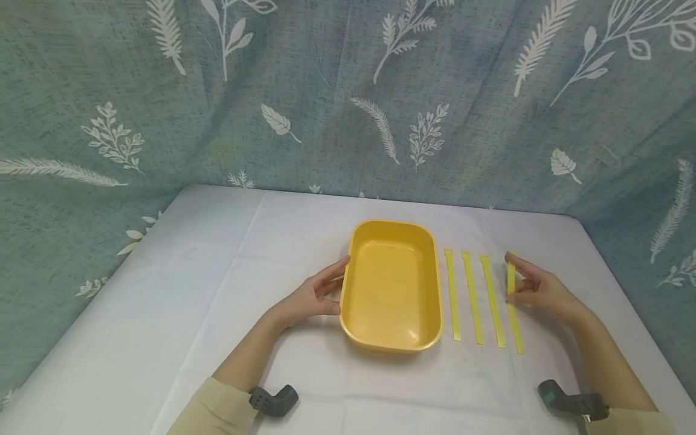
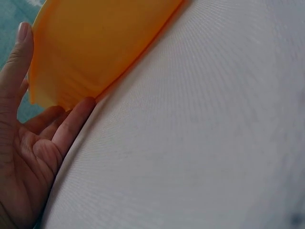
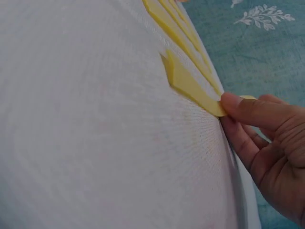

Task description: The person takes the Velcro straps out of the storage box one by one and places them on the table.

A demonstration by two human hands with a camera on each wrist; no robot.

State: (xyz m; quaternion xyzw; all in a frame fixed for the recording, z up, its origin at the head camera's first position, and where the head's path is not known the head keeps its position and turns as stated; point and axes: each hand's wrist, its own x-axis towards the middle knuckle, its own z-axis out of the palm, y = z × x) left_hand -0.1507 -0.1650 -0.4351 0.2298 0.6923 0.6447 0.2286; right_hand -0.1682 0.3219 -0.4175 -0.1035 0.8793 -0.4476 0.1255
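A yellow rectangular plastic tub (image 1: 388,302) with rounded corners sits on the white cloth, with nothing inside. My left hand (image 1: 312,296) is at its left wall, fingers and thumb spread and fairly straight. In the left wrist view the fingertips meet the tub's side (image 2: 105,43). My right hand (image 1: 544,294) pinches a flat yellow strip (image 1: 512,314) between thumb and fingers, partway along its length. In the right wrist view the pinched strip (image 3: 188,86) looks bent and twisted. Three similar strips (image 1: 472,296) with slotted heads lie side by side between the tub and this hand.
White cloth covers the table (image 1: 228,338). A green-blue curtain (image 1: 326,90) with white leaf prints hangs behind the table and down its sides. Each wrist wears a black band, the left band (image 1: 274,401) and the right band (image 1: 571,402) both near beige sleeves.
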